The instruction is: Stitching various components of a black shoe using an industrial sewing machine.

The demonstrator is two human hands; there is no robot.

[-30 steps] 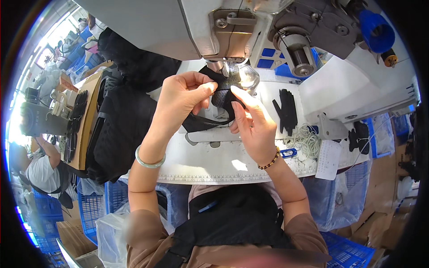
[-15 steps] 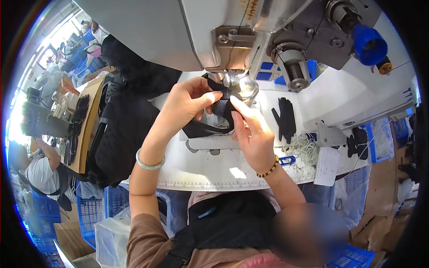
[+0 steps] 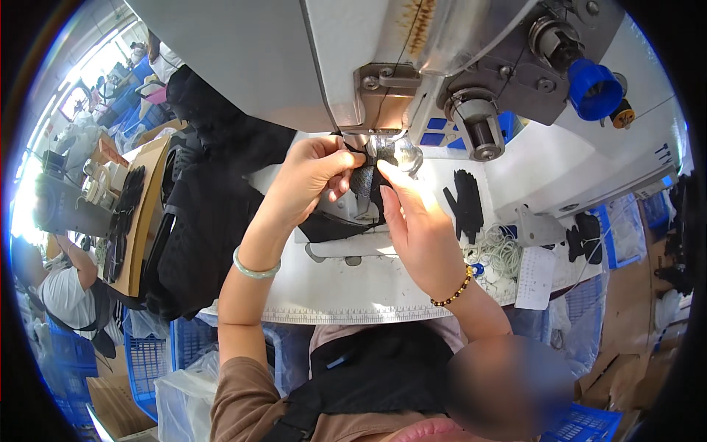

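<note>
Both my hands are at the needle area of a large white sewing machine [image 3: 346, 51]. My left hand [image 3: 315, 171] pinches the left edge of a black fabric piece [image 3: 361, 181], thumb on top and the other fingers curled. From the other side my right hand [image 3: 414, 210] presses its thumb and forefinger on the same piece just below the presser foot. The foot and needle are partly hidden by glare and by my fingers. A loose black part [image 3: 331, 227] of the fabric hangs down to the left over the machine's base.
Black strips [image 3: 464, 205] lie to the right, near a tangle of pale cord [image 3: 501, 254] and a white card [image 3: 535, 278]. Dark fabric [image 3: 199, 214] is heaped at left beside a cardboard box [image 3: 151, 221]. A ruler edge [image 3: 331, 316] runs along the table front. Another person [image 3: 70, 287] sits far left.
The view has shifted slightly. My hands stay on the fabric under the machine head, my right hand turned a little, and the black loop below looks lower and flatter.
</note>
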